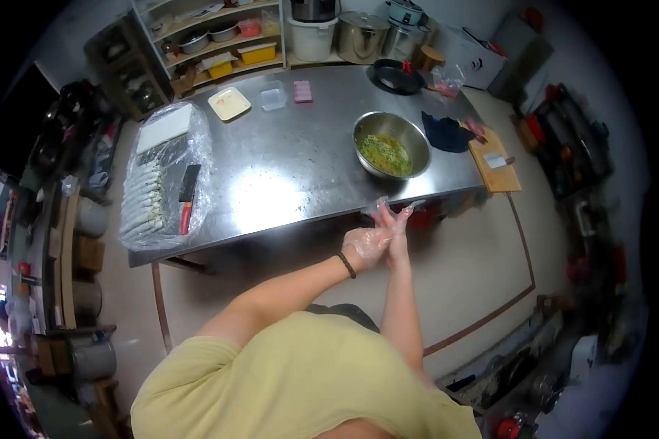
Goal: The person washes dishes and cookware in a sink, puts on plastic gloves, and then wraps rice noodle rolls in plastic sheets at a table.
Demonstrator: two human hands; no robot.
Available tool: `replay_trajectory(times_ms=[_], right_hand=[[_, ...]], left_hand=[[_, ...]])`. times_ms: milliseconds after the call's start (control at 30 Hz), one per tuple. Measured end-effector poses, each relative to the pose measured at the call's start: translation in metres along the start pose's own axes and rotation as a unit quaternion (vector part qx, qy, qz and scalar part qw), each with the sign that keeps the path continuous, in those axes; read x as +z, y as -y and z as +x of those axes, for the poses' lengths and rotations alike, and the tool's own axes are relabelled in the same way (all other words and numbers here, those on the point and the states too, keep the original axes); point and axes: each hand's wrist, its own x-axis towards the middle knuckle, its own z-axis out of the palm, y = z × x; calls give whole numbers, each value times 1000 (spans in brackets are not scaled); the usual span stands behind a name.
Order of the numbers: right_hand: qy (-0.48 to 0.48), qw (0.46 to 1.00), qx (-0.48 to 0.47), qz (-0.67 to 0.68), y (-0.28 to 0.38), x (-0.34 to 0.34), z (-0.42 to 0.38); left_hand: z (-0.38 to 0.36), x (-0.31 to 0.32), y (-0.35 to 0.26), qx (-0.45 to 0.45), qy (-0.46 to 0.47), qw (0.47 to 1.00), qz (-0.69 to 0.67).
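Two clear plastic gloves (367, 240), one per hand: likely light, limp, slippery, easily torn; take hold at the cuff. Left hand (368, 246): against right palm; grip cannot be told. Right hand (396, 227): fingers spread. Steel bowl (368, 162): just beyond both.

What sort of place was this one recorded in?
Probably a kitchen, perhaps a commercial one: a steel table bears a bowl of greenish food and a knife, with a large pot behind it.
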Motion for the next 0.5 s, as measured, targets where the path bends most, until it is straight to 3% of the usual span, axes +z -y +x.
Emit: replay_trajectory(times_ms=[67,133,200,233,267,333,367,433,467,500], right_hand=[[-14,1000,-13,19,6,2,0],[-20,978,82,189,26,-8,-12],[36,946,65,316,43,-14,-22],[62,926,67,365,48,-16,-26],[90,903,70,413,53,-17,-28],[130,879,68,454,59,-15,-37],[174,850,71,492,61,-13,-39],[221,842,74,486,58,-9,-42],[268,832,76,480,57,-6,-44],[247,856,90,445,57,-3,-47]], left_hand=[[-3,-6,-9,-33,-11,996,-85],[-17,-21,-20,54,-24,988,-142],[-36,-42,-24,65,4,963,-263],[-43,-37,-12,37,-15,965,-260],[-45,-45,-3,-155,108,941,-282],[-40,-42,22,-273,121,864,-406],[-37,-40,25,-274,122,863,-406],[-32,-38,29,-325,114,655,-673],[-26,-41,28,-329,113,653,-672],[-17,-44,26,-287,87,669,-680]])
